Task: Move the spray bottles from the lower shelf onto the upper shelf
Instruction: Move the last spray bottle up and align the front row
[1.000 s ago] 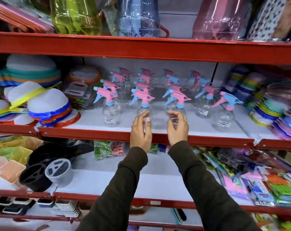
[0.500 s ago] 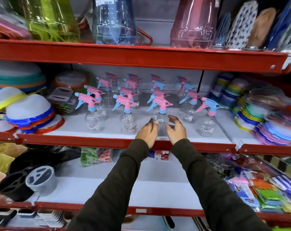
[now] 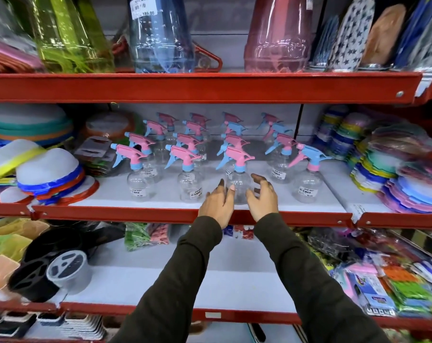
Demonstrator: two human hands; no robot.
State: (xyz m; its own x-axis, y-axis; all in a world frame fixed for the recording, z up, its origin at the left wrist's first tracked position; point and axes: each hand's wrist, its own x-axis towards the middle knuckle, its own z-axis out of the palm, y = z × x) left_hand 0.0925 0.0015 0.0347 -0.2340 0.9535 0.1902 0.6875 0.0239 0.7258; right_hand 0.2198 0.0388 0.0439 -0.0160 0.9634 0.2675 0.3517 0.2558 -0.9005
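Observation:
Several clear spray bottles with pink and blue trigger heads stand in rows on the middle shelf (image 3: 160, 215). The front bottle of the third row (image 3: 239, 184) has a pink head. My left hand (image 3: 217, 206) is just left of its round body, fingers apart, one fingertip near or on the plastic. My right hand (image 3: 260, 196) is just right of it, fingers spread and curved. Neither hand is closed around the bottle. Below lies the lower shelf (image 3: 160, 278), with a bare white middle.
Above is a red shelf edge (image 3: 185, 86) carrying tall green (image 3: 68, 35), blue (image 3: 160, 33) and pink (image 3: 277, 33) plastic jugs. Stacked mesh covers (image 3: 49, 174) sit left of the bottles, stacked colourful plates (image 3: 395, 169) right. Black and grey holders (image 3: 49, 271) and packets occupy the lower shelf.
Both hands have shifted from two separate front bottles to either side of one pink-headed bottle. The view has drifted right and up.

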